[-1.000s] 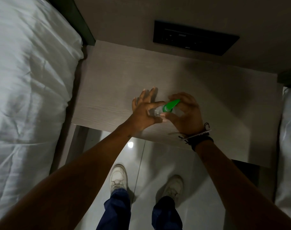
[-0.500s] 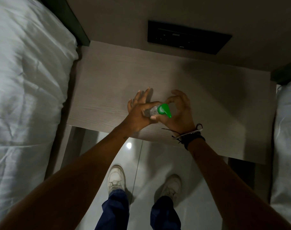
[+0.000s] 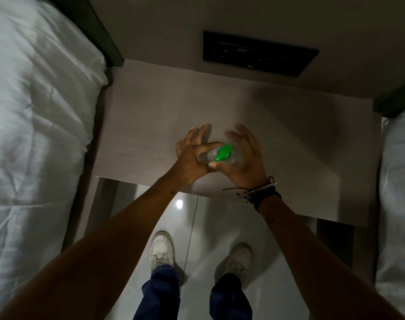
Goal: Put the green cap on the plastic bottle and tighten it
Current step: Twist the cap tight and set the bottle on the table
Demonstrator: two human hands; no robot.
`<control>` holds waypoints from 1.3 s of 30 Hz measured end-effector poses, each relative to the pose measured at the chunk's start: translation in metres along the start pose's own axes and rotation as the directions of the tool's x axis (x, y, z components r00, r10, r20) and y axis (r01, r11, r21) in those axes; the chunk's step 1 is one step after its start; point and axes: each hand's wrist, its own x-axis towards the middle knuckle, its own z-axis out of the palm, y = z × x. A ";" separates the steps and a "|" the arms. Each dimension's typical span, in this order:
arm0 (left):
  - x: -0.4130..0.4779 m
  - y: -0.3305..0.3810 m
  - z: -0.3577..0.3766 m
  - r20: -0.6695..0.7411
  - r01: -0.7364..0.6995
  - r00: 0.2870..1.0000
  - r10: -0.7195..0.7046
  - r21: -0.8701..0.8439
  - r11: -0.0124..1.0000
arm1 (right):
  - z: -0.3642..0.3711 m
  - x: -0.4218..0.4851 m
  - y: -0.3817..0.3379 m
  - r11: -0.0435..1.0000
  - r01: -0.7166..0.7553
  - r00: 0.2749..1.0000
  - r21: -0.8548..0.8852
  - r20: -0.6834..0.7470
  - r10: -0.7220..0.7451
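Your left hand [image 3: 192, 158] grips the clear plastic bottle [image 3: 208, 156] just below its neck, thumb and forefinger wrapped round it while the other fingers fan out loose above the bedside table [image 3: 150, 116]. The bottle sits over the front half of that table, near its front edge, tipped so its top points toward you. The green cap [image 3: 223, 153] sits at the bottle's mouth, tilted. In this dim light it looks seated on the neck, though you cannot tell how far it is threaded.

Your right hand [image 3: 242, 158] cups the bottle from the side away from the left hand. Its thumb presses near the base of the cap and its fingers are spread open above the table, so it reads as a loose hold on the cap and bottle shoulder and not as a clench. Dark cord bracelets [image 3: 265, 195] circle your right wrist, just past the table's front edge. White bedding [image 3: 35, 123] lies beside the table on the left-hand side, and a black wall panel [image 3: 259, 53] sits behind the table.
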 end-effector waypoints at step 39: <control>0.007 -0.009 0.005 0.004 -0.028 1.000 0.028 -0.003 1.000 | -0.014 -0.012 -0.063 0.885 -0.318 0.939 -0.339 -0.244 0.244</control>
